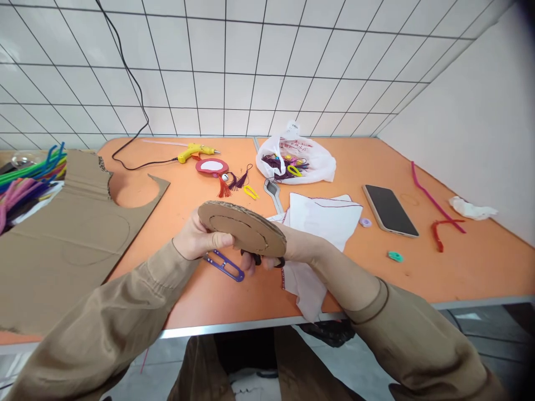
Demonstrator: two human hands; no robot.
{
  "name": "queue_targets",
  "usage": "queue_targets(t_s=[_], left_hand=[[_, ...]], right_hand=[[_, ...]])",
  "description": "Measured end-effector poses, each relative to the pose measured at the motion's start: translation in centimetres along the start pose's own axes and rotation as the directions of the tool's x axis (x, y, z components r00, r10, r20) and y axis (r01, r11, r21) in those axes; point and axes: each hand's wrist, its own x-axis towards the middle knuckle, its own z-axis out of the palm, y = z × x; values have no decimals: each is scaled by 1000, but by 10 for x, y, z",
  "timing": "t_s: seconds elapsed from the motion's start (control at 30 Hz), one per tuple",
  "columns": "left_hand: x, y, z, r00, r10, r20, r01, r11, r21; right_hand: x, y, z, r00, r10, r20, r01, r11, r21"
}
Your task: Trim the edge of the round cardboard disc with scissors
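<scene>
My left hand grips the left edge of a round cardboard disc, thumb on top. The disc is tilted above the table, and a smaller circle is marked on its face with what looks like a slit along part of it. Beneath its right side, my right hand is closed on scissors; their black handles show, but the blades are hidden by the disc. A purple slotted plastic tool lies below the disc. White fabric with dark red stitched edging spreads under my right forearm.
A large cut cardboard sheet covers the left, beside colourful pipe cleaners. At the back are a yellow glue gun, a red tasselled ornament and a white plastic bag. A phone lies right.
</scene>
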Motion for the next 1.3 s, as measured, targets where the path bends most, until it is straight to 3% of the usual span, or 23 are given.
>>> queue_targets(t_s=[0.07, 0.17, 0.23, 0.33, 0.43, 0.5, 0.6, 0.7, 0.8, 0.9, 1.0, 1.13, 1.3], left_hand=[[1, -4, -4, 992, 53, -114, -54, 998, -11], [3, -7, -10, 946, 173, -273, -188, 982, -27], [2, -6, -12, 956, 194, -221, -204, 979, -21], [-1, -2, -13, 979, 180, -96, -184, 983, -25], [-3, -2, -12, 982, 165, -92, -172, 983, -68], [-1, -6, -12, 977, 141, -160, -156, 984, -87], [6, -12, -16, 929, 129, -347, -187, 972, -141], [15, -13, -24, 833, 109, -543, -255, 946, -202], [20, -11, -30, 754, 45, -655, -274, 928, -252], [21, -10, -31, 711, 16, -703, -305, 908, -288], [21, -9, -27, 703, 26, -711, -333, 895, -296], [21, -8, -24, 669, -47, -742, -302, 895, -328], [21, -6, -20, 609, -177, -773, -253, 881, -401]], right_hand=[[1, 2, 4, 998, -36, 46, 37, 999, -35], [3, 5, 8, 975, -203, -93, 196, 977, -81], [2, 8, 9, 965, -232, -122, 223, 971, -80], [-3, 7, 7, 990, -135, 37, 136, 990, -27], [-8, 4, 9, 989, -96, 109, 98, 995, -5], [-10, 1, 12, 991, -120, 63, 123, 991, -59], [-11, -2, 13, 970, -180, -161, 135, 957, -256], [-13, -3, 5, 860, -321, -397, 32, 810, -585], [-13, -4, -5, 770, -425, -477, -237, 503, -831], [-9, -5, -9, 710, -441, -549, -496, 240, -834], [-4, -4, -10, 686, -420, -594, -626, 77, -776], [-1, -2, -17, 702, -404, -587, -658, -54, -751], [-2, 2, -13, 709, -480, -517, -614, -57, -788]])
